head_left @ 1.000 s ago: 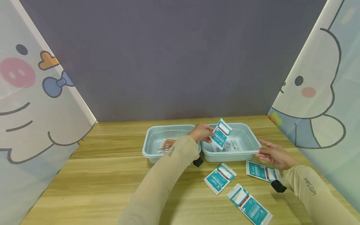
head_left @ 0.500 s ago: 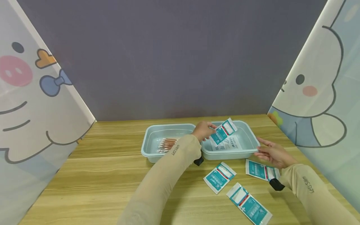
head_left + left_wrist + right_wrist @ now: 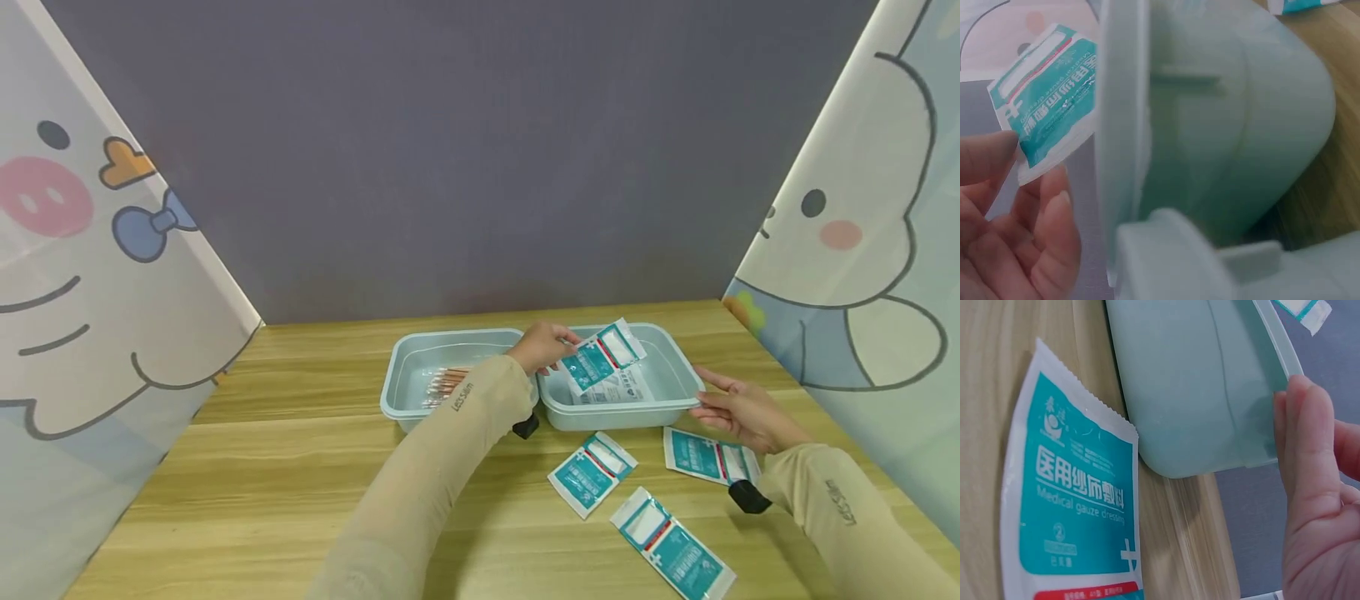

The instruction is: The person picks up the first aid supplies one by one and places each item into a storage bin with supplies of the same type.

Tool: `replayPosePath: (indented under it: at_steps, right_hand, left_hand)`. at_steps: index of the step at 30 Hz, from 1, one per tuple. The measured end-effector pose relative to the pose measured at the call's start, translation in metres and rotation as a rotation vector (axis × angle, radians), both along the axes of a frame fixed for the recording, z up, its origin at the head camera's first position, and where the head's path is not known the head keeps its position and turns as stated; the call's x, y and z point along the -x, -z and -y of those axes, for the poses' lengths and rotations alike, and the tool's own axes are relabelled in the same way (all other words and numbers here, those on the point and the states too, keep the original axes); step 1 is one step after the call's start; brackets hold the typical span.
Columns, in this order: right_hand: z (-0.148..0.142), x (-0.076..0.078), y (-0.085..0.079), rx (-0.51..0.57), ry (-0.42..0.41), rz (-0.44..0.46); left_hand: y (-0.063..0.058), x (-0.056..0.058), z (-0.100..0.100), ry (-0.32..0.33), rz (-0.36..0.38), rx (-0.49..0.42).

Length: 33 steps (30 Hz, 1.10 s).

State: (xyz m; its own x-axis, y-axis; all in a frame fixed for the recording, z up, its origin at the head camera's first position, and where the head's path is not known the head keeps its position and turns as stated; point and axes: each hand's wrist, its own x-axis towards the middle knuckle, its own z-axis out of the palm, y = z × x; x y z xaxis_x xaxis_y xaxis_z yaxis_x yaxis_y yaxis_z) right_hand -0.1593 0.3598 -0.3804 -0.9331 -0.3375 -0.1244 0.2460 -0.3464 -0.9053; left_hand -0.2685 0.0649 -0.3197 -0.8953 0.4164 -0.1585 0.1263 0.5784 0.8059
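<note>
My left hand [image 3: 542,348] pinches one end of a teal-and-white medical gauze dressing packet [image 3: 600,360], holding it tilted over the right-hand pale blue plastic tray [image 3: 675,367]. In the left wrist view, thumb and fingers meet at the corner of the packet [image 3: 1060,94], beside the tray's wall [image 3: 1229,125]. More printed packaging [image 3: 618,388] lies inside that tray, partly covered by the held packet. My right hand [image 3: 750,415] touches the tray's near right corner with mostly straight fingers [image 3: 1310,444], right at the rim. Below this hand a gauze packet [image 3: 1079,481] lies on the table.
Left of that tray stands a matching tray [image 3: 401,367] with a bundle of thin brown sticks in clear wrap [image 3: 444,383], partly behind my left sleeve. Two gauze packets [image 3: 592,473] [image 3: 675,546] lie in front on the wooden table [image 3: 247,483]. A dark panel [image 3: 480,167] rises behind.
The packet in my left hand has swung from steeply upright to a flatter slant, its free end shifting right over the tray. The right hand stays at the tray's corner.
</note>
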Motion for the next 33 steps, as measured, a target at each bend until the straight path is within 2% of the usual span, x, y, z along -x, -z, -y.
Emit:
replayPosePath:
  at_steps: [7, 13, 17, 20, 23, 27, 30, 33]
  right_hand:
    - [0.001, 0.001, -0.001, -0.018, -0.005, -0.016]
    - [0.006, 0.004, -0.003, -0.016, -0.009, -0.018]
    - [0.005, 0.004, -0.002, -0.007, -0.029, -0.018]
    - [0.003, 0.004, -0.002, -0.016, -0.032, -0.012]
    - [0.001, 0.003, -0.003, -0.028, -0.033, -0.016]
    - [0.000, 0.001, -0.005, -0.044, -0.019, -0.005]
    - [-0.002, 0.000, -0.003, -0.050, -0.013, 0.008]
    - [-0.003, -0.001, -0.002, -0.042, -0.016, 0.003]
  left_hand:
    - [-0.005, 0.001, -0.004, 0.000, -0.044, 0.025]
    - [0.000, 0.006, 0.001, 0.085, -0.100, -0.018]
    - [0.003, 0.003, 0.005, 0.147, -0.165, -0.026]
    - [0.004, -0.005, 0.008, 0.183, -0.197, -0.024]
    - [0.003, -0.015, 0.010, 0.166, -0.198, -0.027]
    - [-0.001, -0.029, 0.011, 0.125, -0.142, -0.066]
    - [-0.002, -0.037, 0.011, 0.141, -0.109, -0.069]
    - [0.001, -0.044, 0.011, 0.172, -0.107, -0.037]
